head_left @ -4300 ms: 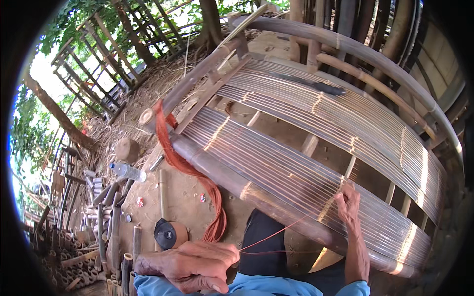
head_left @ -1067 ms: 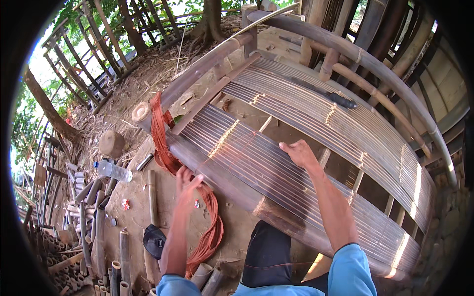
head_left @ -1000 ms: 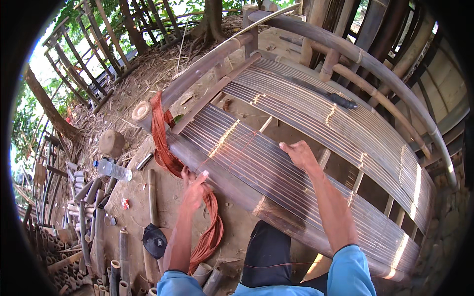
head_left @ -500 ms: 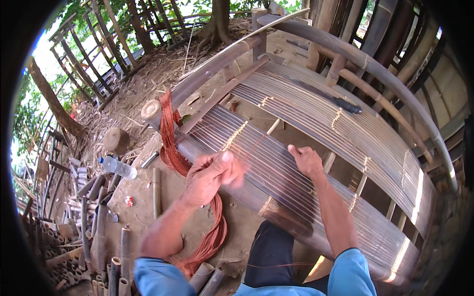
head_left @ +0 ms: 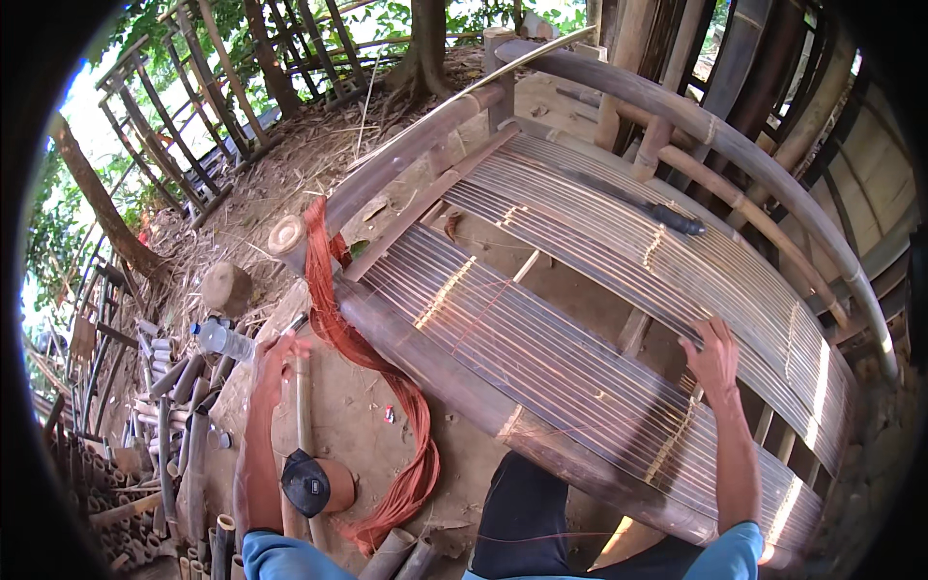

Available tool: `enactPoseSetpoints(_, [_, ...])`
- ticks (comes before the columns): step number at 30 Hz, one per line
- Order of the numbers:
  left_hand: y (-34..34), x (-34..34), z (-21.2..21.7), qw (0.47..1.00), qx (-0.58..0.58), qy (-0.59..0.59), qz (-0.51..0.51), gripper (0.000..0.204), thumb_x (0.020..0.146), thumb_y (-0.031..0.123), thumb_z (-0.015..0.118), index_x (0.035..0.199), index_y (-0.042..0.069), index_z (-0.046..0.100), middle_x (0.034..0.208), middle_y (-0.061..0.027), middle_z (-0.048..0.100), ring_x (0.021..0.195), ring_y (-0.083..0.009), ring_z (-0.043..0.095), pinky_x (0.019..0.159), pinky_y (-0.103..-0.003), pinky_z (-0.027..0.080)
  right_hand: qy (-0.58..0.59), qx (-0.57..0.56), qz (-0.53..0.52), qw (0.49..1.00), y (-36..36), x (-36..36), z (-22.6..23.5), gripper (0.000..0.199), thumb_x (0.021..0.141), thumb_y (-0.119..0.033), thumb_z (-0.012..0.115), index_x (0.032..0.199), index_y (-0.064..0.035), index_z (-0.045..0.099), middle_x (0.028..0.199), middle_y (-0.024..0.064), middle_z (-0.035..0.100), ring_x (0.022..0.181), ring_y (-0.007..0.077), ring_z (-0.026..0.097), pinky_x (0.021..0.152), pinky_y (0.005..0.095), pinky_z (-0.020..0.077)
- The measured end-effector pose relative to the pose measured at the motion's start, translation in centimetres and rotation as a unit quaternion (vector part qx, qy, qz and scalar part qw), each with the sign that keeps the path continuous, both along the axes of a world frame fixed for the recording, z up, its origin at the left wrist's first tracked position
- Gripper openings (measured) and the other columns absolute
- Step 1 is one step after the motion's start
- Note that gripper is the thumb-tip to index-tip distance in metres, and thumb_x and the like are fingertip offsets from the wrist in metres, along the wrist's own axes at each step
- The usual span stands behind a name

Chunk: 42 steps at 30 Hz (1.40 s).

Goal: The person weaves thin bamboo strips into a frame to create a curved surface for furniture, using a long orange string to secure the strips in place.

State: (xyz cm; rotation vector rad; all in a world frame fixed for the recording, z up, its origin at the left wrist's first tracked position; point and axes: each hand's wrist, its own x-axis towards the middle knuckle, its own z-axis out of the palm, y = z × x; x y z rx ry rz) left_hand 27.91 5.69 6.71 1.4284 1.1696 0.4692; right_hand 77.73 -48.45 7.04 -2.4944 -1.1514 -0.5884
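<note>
A bamboo bench (head_left: 387,329) with slatted strips (head_left: 541,333) stretches across the middle. My right hand (head_left: 713,360) is over the slats on the right, its fingers bent and slightly apart, with nothing visible in it. My left hand (head_left: 278,356) is low on the left, beside a clear plastic bottle (head_left: 224,338) and a dark thin rod. Blur hides whether its fingers hold anything. A thick hank of reddish-brown cord (head_left: 416,416) hangs over the bench's corner post and trails to the ground. A thin strand of the same colour lies loosely across the slats.
A black-handled long blade (head_left: 677,220) lies on the far slats. On the ground stand a terracotta-coloured round object with a black cap-like piece (head_left: 307,483), a wooden stump (head_left: 226,288) and piled cut bamboo (head_left: 179,416). A bamboo railing (head_left: 706,106) borders the bench's far side.
My left hand has moved from above the bench's near edge down to the left, beside the bottle. My right hand has slid right along the slats. The round object with the black piece now shows.
</note>
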Motion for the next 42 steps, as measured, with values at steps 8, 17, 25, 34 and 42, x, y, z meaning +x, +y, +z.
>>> enactPoseSetpoints(8, [-0.6,-2.8,-2.2,0.971,0.182,0.156,0.03,0.035,0.094,0.037,0.069,0.084,0.004,0.072,0.068,0.0018,0.056,0.065,-0.0095,0.049,0.06,-0.03,0.036,-0.048,-0.094,0.071,0.992,-2.1,0.6,-0.6,0.033,0.076,-0.008,0.082,0.105,-0.0068,0.066,0.096,0.0124,0.061,0.095,0.0347,0.064,0.08,0.0467,0.0527])
enactPoseSetpoints(17, [-3.1,1.2,-1.1,0.92,0.317,0.232,-0.003,0.034,0.088,0.033,0.076,0.09,-0.001,0.072,0.075,-0.0087,0.063,0.075,-0.0183,0.059,0.072,-0.036,0.048,0.218,-0.016,0.083,0.972,-2.4,-4.3,0.4,0.029,0.093,-0.014,0.075,0.121,-0.0078,0.074,0.092,0.014,0.057,0.074,0.0303,0.062,0.067,0.0421,0.0521])
enactPoseSetpoints(25, [-7.2,6.8,-5.3,0.951,0.294,0.094,0.006,0.06,0.082,0.031,0.09,0.116,0.0,0.051,0.121,-0.0164,0.06,0.097,-0.0217,0.064,0.076,-0.036,0.053,0.206,-0.052,0.011,0.977,-2.1,-6.6,0.5,0.024,0.096,-0.019,0.071,0.118,-0.0099,0.073,0.084,0.0153,0.058,0.072,0.0352,0.064,0.065,0.0449,0.0521])
enactPoseSetpoints(34, [-10.9,12.2,-4.8,0.988,0.133,0.052,-0.065,0.054,0.093,0.046,0.075,0.112,-0.003,0.062,0.093,-0.0151,0.071,0.081,-0.0219,0.065,0.073,-0.035,0.052,0.232,-0.008,-0.001,0.973,-4.3,-5.9,-1.2,0.021,0.096,-0.019,0.069,0.116,-0.0129,0.073,0.095,0.0123,0.068,0.079,0.0326,0.07,0.071,0.0451,0.0606])
enactPoseSetpoints(42, [-14.8,19.0,-3.3,0.82,0.548,0.078,-0.148,0.05,0.089,0.011,0.077,0.133,-0.001,0.056,0.127,-0.0203,0.058,0.124,-0.0389,0.054,0.107,-0.048,0.042,0.18,0.073,-0.061,0.979,-7.8,-5.9,0.3,0.053,0.092,-0.044,0.076,0.126,-0.0046,0.066,0.114,0.0194,0.057,0.102,0.0341,0.063,0.09,0.0434,0.0572])
